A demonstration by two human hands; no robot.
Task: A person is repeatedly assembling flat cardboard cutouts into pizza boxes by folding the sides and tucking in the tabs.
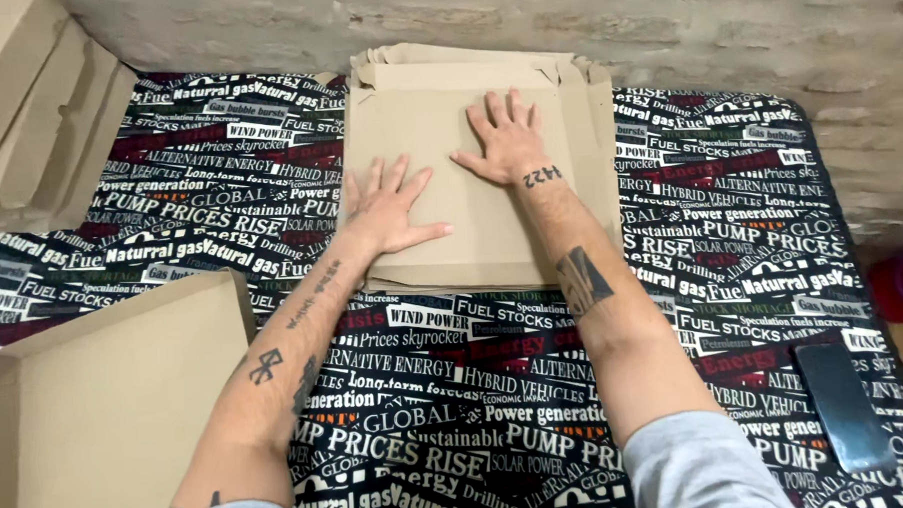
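Brown flat cardboard sheet (439,184), stacked, both hands pressed flat on top

Stack of flat brown cardboard sheets (441,234) sits top-center of the frame against the wall, edges a bit uneven, top sheet lying flat, flaps poking out along the back and right side.

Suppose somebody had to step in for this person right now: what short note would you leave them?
Left hand: open, palm flat on the near left part of the top cardboard sheet.
Right hand: open, flat further up the same sheet.
The sheet tops a stack of flat cardboard blanks at the far side of the printed tablecloth.
Done: a folded cardboard box lies near left.
Left: the sheet under the hands is still unfolded.
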